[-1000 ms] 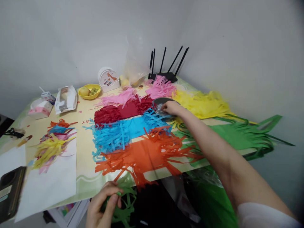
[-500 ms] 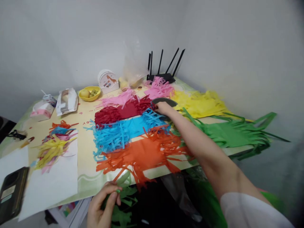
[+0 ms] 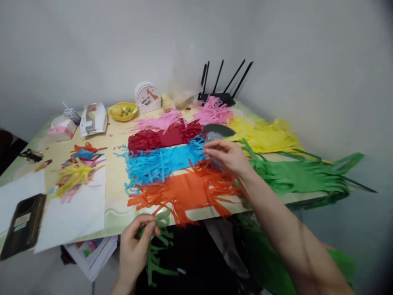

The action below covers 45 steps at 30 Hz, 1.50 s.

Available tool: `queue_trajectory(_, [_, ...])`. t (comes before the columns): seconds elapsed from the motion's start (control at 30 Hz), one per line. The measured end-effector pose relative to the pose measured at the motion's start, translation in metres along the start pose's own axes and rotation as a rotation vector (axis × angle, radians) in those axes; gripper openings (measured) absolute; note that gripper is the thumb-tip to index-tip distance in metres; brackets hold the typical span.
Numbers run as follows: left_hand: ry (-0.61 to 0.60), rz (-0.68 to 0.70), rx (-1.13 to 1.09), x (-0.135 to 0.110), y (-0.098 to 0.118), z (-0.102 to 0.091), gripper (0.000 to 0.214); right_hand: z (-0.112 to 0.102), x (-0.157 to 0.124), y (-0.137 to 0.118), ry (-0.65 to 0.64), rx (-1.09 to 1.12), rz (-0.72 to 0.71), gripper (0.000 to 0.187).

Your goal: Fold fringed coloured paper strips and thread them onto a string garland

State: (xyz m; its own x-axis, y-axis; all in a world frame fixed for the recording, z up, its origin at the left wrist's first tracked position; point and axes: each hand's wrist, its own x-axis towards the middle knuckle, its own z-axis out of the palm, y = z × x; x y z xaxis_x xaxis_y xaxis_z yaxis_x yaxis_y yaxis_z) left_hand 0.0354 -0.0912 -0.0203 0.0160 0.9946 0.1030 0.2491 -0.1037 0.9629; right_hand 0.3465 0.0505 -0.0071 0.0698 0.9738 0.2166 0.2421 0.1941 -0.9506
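Nearest the camera, below the desk [image 3: 116, 213] edge and just under the orange fringe sheet [image 3: 184, 192]: left hand [image 3: 135, 250] with thumb and fingertips pinched together on a green fringe strip [image 3: 155, 256], soft, limp, cut into dangling tongues that hang off the desk front. Likely to tear at a narrow cut if tugged hard, or to snag on the orange fringe overhanging right above it. Beyond the orange sheet, over its far right corner: right hand [image 3: 229, 155], fingers loosely curled toward the thumb, seemingly holding a small clear scrap at the fingertips, though too blurred to say for sure. Possible trouble here, judged from the pose: forearm lying low across the orange sheet, so any sideways sweep could drag or crumple the loose strips, thin paper with nothing weighing it down. Behind the orange sheet, touching it: blue fringe sheet [image 3: 162, 164], then dark red fringe sheet [image 3: 166, 138], then pink fringe pieces [image 3: 184, 116]. Right of the orange sheet: green fringe sheet [image 3: 301, 174] with yellow fringe sheet [image 3: 264, 133] behind, and a dark round dish [image 3: 218, 131] just past the right hand. Well left of the orange sheet: white paper [image 3: 73, 213], mixed strip pile [image 3: 75, 172], black phone [image 3: 23, 225]. Farthest back: yellow bowl [image 3: 123, 111] and black router [image 3: 224, 88] against the wall.
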Motion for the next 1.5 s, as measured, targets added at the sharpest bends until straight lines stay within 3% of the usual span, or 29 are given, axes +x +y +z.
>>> queue_trajectory(0.13, [0.012, 0.027, -0.068, 0.008, 0.012, 0.016, 0.010, 0.059, -0.070, -0.025, -0.173, 0.448, 0.116, 0.023])
queue_trajectory(0.23, [0.032, 0.112, -0.095, 0.013, 0.022, 0.024, 0.010, 0.089, -0.102, -0.038, -0.254, 0.535, 0.210, 0.025])
queue_trajectory(0.33, [0.050, 0.145, -0.063, 0.013, 0.028, 0.025, 0.009, 0.104, -0.117, -0.047, -0.279, 0.525, 0.235, 0.025])
queue_trajectory(0.53, [0.049, 0.195, 0.034, 0.006, 0.028, 0.014, 0.007, 0.112, -0.129, -0.056, -0.300, 0.465, 0.175, 0.021])
queue_trajectory(0.7, [-0.020, 0.146, 0.023, 0.005, 0.025, 0.011, 0.008, 0.117, -0.134, -0.056, -0.281, 0.385, 0.101, 0.021])
queue_trajectory(0.87, [-0.108, 0.012, -0.098, 0.008, 0.019, 0.010, 0.014, 0.110, -0.133, -0.056, -0.392, 0.199, 0.031, 0.018])
queue_trajectory(1.03, [-0.336, -0.231, -0.319, 0.011, 0.012, 0.008, 0.030, 0.097, -0.127, -0.062, -0.505, -0.019, -0.124, 0.008])
queue_trajectory(1.13, [-0.387, -0.261, -0.348, 0.011, 0.011, 0.006, 0.032, 0.094, -0.127, -0.061, -0.521, -0.048, -0.186, 0.007])
queue_trajectory(1.3, [-0.354, -0.074, -0.136, 0.007, 0.016, 0.004, 0.020, 0.097, -0.131, -0.051, -0.464, 0.020, -0.149, 0.006])
queue_trajectory(1.4, [-0.248, 0.184, 0.104, 0.001, 0.018, 0.006, 0.011, 0.099, -0.133, -0.045, -0.458, 0.132, -0.002, 0.013])
queue_trajectory(1.5, [-0.181, 0.450, 0.336, -0.004, 0.015, 0.008, 0.015, 0.101, -0.134, -0.042, -0.461, 0.286, 0.189, 0.023])
